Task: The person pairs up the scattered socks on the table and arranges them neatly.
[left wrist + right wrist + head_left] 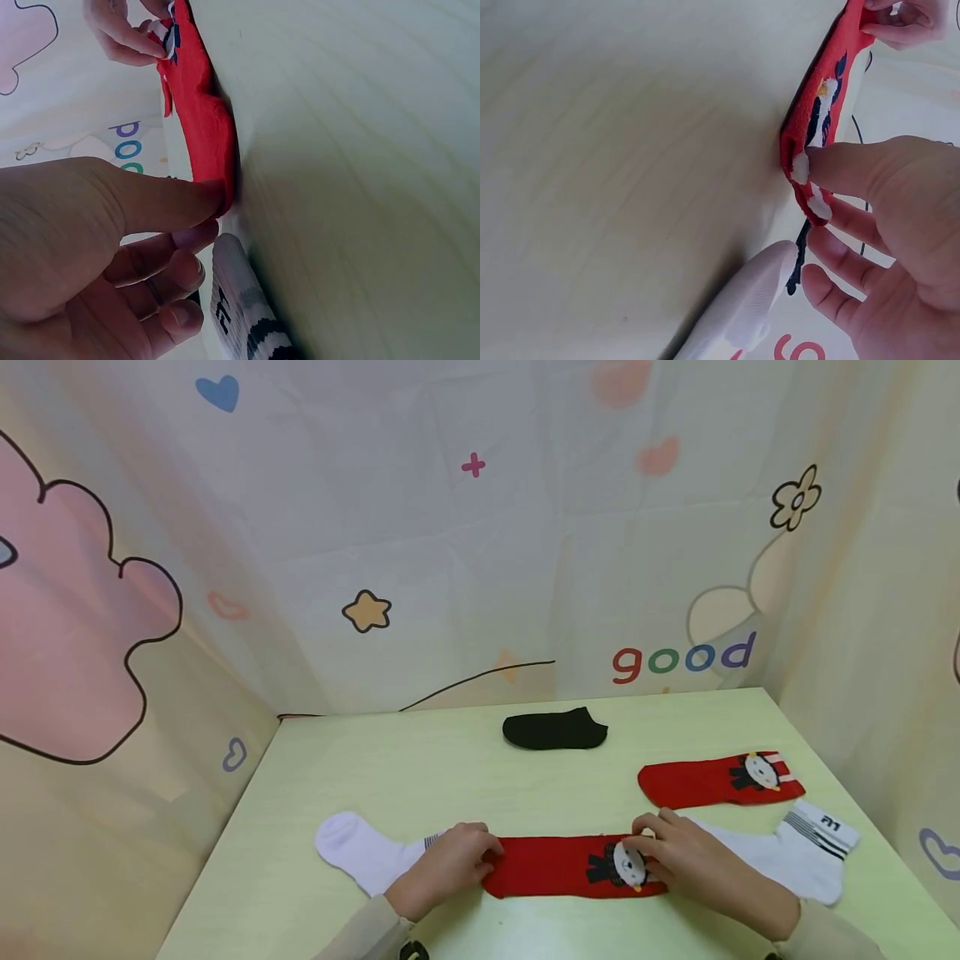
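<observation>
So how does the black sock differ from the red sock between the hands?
The black sock looks shorter and plain; the red sock longer, with a cartoon figure. The black sock lies untouched; left hand and right hand pinch the red sock's ends. Both run sideways.

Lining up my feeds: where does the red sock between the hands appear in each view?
Head: red sock low, right of centre, between the left hand and right hand.
Left wrist: red sock runs from the top edge to the left hand, left of centre.
Right wrist: red sock slants from the top edge to the right hand, right of centre.
Shared landmark: its dark-and-white print, by the right hand.
</observation>
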Demonstrator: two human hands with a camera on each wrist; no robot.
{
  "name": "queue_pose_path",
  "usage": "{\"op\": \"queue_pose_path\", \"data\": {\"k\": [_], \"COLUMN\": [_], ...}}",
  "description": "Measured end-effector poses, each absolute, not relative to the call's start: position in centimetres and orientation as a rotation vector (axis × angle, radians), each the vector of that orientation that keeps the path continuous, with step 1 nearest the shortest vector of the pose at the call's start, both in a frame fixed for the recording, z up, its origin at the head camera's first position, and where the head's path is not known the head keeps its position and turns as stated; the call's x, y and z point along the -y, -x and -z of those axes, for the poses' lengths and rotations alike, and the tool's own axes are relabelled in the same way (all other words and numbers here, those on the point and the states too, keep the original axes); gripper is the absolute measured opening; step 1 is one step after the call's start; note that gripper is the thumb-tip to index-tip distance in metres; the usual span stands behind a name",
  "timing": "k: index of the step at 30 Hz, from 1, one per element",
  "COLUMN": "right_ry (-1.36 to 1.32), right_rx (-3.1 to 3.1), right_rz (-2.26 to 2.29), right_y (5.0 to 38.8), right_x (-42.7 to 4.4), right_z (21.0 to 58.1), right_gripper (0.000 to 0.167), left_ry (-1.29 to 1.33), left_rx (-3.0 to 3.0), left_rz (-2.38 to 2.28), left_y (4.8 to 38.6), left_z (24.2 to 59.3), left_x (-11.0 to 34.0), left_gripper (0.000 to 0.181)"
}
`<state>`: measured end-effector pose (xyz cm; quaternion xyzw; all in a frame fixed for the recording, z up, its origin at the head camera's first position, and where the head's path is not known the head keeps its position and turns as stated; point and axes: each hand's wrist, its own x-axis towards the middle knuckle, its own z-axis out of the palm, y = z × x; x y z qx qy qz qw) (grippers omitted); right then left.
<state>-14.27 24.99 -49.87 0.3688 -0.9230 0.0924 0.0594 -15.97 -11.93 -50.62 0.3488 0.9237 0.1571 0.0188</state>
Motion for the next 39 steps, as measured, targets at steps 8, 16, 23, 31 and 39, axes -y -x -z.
{"op": "queue_pose_path", "data": {"k": [8, 16, 23, 31, 39], "right_ry": [-1.127, -1.1, -1.104, -1.111, -1.11], "right_rx": [2.769, 2.795, 2.809, 2.805, 2.825], "right_rz": [-0.252, -0.164, -0.146, -0.134, -0.148], "right_y": [14.45, 14.52, 14.7, 14.83, 14.95], "right_x": [-24.95, -24.96, -24.98, -25.0, -24.99], "right_z": [49.92, 49.86, 49.73, 49.63, 49.68], "right_gripper": [0.041, 0.039, 0.036, 0.035, 0.035], "left_ry": [-1.031, -1.046, -1.077, -1.066, -1.046], "left_rx": [-2.904, -2.913, -2.895, -2.886, -2.882], "left_rz": [-0.504, -0.489, -0.473, -0.455, -0.453], "left_y": [15.83, 15.75, 15.64, 15.69, 15.74], "left_z": [50.69, 50.6, 50.35, 50.12, 50.18], "left_x": [11.96, 11.94, 11.99, 11.93, 11.9], "left_gripper": [0.02, 0.018, 0.016, 0.016, 0.015]}}
